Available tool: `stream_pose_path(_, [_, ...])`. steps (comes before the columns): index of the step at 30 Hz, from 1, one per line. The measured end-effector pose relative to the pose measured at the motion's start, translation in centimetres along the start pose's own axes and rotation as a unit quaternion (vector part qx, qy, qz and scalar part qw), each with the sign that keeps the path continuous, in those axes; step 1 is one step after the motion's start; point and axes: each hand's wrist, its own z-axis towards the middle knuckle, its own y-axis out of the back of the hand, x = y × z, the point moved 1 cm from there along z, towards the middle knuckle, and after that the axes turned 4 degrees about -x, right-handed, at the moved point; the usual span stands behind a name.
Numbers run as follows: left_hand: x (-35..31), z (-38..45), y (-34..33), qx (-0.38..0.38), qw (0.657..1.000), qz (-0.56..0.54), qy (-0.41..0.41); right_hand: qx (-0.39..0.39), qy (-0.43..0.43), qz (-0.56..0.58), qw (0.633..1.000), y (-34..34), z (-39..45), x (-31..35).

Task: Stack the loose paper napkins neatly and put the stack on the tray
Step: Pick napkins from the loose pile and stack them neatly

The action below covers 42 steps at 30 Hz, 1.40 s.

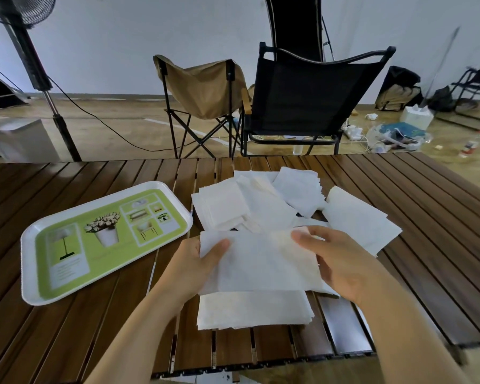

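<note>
Both hands hold one white paper napkin [261,261] above the table: my left hand [197,261] pinches its left edge and my right hand [341,261] grips its right side. Directly beneath it lies a small stack of napkins [252,311] on the wooden slats. Several loose napkins [263,200] are scattered in an overlapping heap farther back, reaching toward the right [358,217]. The white tray [28,261] with a green picture panel sits to the left, holding nothing.
The dark slatted wooden table [427,217] fills the foreground. Behind it stand a tan folding chair [203,87] and a black folding chair [308,98]. A fan stand [42,87] rises at the left, and clutter and cables lie on the floor at the back right.
</note>
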Motion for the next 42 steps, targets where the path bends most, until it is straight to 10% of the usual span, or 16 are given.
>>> stream_pose_path(8, [3.0, 0.1, -0.7, -0.001, 0.972, 0.230, 0.042, -0.118, 0.016, -0.235, 0.965, -0.9, 1.3, -2.4])
stream_pose_path(26, [3.9, 1.0, 0.3, -0.051, 0.950, 0.300, 0.073, -0.198, 0.082, -0.500, 0.839, 1.2, 3.2, -4.4])
stream_pose_path(42, [2.1, 1.6, 0.0, -0.139, 0.961, 0.216, -0.106, -0.195, 0.175, -0.305, 0.915, 0.8, 2.8, -1.0])
